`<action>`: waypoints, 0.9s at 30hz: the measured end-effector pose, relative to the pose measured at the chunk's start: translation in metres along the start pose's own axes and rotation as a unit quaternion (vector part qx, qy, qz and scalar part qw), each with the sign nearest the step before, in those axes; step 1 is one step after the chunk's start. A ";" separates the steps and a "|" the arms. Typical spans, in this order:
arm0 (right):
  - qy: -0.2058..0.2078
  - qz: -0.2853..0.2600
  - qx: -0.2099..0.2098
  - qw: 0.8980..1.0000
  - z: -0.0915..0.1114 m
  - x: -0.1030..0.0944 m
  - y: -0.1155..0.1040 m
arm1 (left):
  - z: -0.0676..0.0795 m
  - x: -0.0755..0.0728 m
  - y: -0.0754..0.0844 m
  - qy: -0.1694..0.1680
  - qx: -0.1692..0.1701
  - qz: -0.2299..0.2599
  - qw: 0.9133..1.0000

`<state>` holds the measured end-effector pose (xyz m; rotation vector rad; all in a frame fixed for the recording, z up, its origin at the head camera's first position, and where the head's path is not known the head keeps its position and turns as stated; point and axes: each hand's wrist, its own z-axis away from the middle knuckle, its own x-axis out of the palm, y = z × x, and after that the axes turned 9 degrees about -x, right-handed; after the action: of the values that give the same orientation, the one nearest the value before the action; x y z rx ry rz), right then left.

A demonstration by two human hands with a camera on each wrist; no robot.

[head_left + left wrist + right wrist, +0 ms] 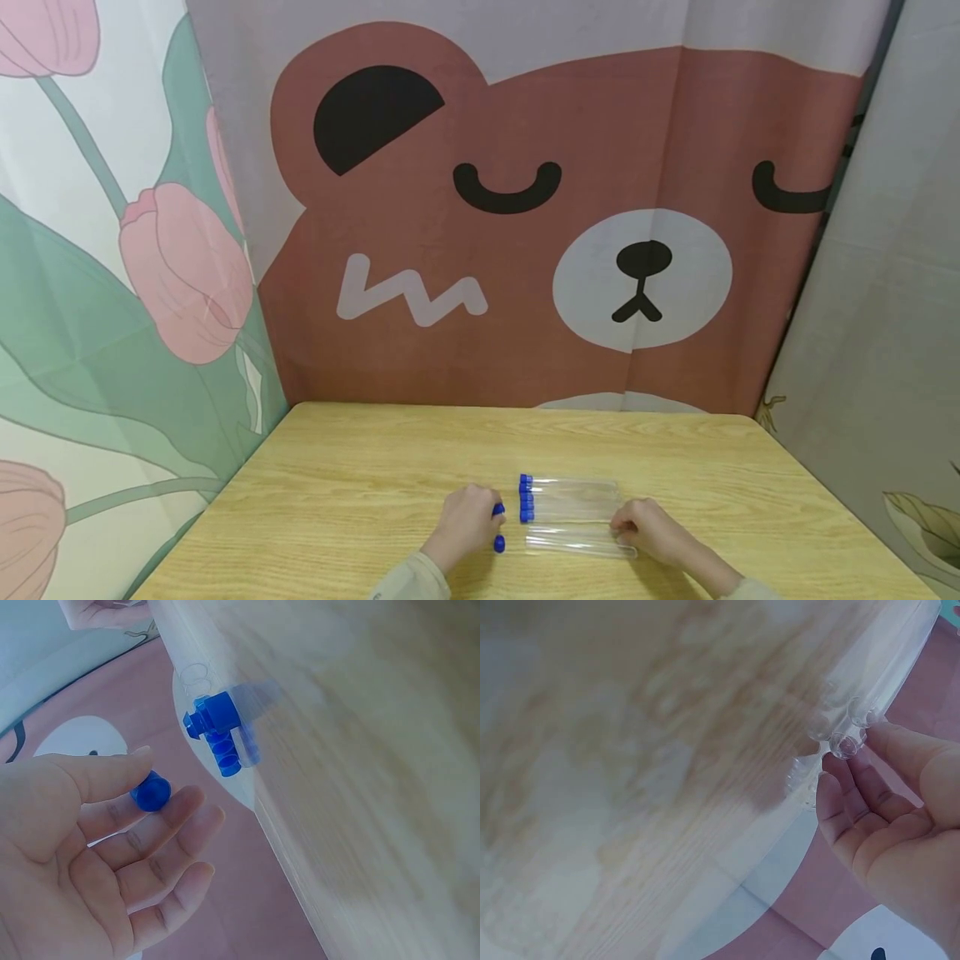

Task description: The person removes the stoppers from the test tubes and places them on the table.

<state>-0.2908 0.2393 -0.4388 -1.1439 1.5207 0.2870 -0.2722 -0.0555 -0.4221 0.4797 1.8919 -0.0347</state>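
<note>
My left hand (pixel 468 518) pinches a blue cap (pixel 151 792) between thumb and forefinger, the other fingers loosely bent. Just below it on the table, a second blue cap (pixel 499 544) stands by itself. Clear test tubes without caps (pixel 566 542) lie side by side, their mouths facing left and rounded ends to the right. At those ends is my right hand (pixel 651 529), with thumb and fingertips around the rounded end of one test tube (pixel 845 744). Behind them, several capped test tubes (pixel 573 498) form a row, their blue caps (pixel 527 498) lined up at the left.
Everything lies on a light wood-grain table (pixel 360 467). A curtain with a brown bear print (pixel 525 350) hangs along its back edge. A tulip-print curtain (pixel 187 275) is on the left, and a pale curtain (pixel 877 333) on the right.
</note>
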 end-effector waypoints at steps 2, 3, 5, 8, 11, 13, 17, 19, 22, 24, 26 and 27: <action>0.003 0.002 0.000 1.000 0.000 0.000 0.000 | 0.000 0.000 0.000 -0.001 0.000 -0.001 1.000; 0.005 0.003 -0.001 1.000 0.000 0.000 0.000 | 0.000 0.000 0.000 -0.002 0.000 -0.001 1.000; 0.008 0.005 -0.006 1.000 0.000 0.000 0.000 | 0.000 0.000 0.000 -0.003 0.000 0.001 1.000; 0.011 -0.001 -0.005 1.000 0.000 -0.001 -0.001 | 0.000 0.000 0.000 -0.007 0.000 0.005 1.000; 0.015 -0.005 0.001 1.000 0.000 -0.001 -0.002 | 0.000 0.001 -0.001 -0.010 -0.001 0.009 1.000; 0.017 -0.007 0.009 1.000 0.000 -0.002 -0.002 | -0.001 0.001 -0.001 -0.010 -0.002 0.007 1.000; 0.019 -0.006 0.015 1.000 0.001 -0.002 -0.002 | -0.001 -0.001 0.000 -0.012 -0.013 -0.002 1.000; 0.019 -0.006 0.015 1.000 0.001 -0.001 -0.002 | 0.000 -0.002 0.000 -0.014 -0.016 -0.003 1.000; 0.019 -0.005 0.013 1.000 0.002 -0.001 -0.002 | 0.000 -0.003 0.001 -0.020 -0.019 0.005 1.000; 0.019 -0.005 0.011 1.000 0.002 -0.001 -0.002 | -0.001 -0.004 0.001 -0.025 -0.019 0.010 0.999; 0.018 -0.008 0.012 1.000 0.002 -0.002 -0.003 | -0.001 -0.004 0.001 -0.029 -0.022 0.014 0.999; 0.018 -0.009 0.012 1.000 0.002 -0.002 -0.003 | -0.002 -0.005 0.001 -0.028 -0.022 0.016 0.999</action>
<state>-0.2873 0.2406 -0.4365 -1.1479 1.5405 0.2367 -0.2719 -0.0556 -0.4171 0.4739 1.8263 0.0141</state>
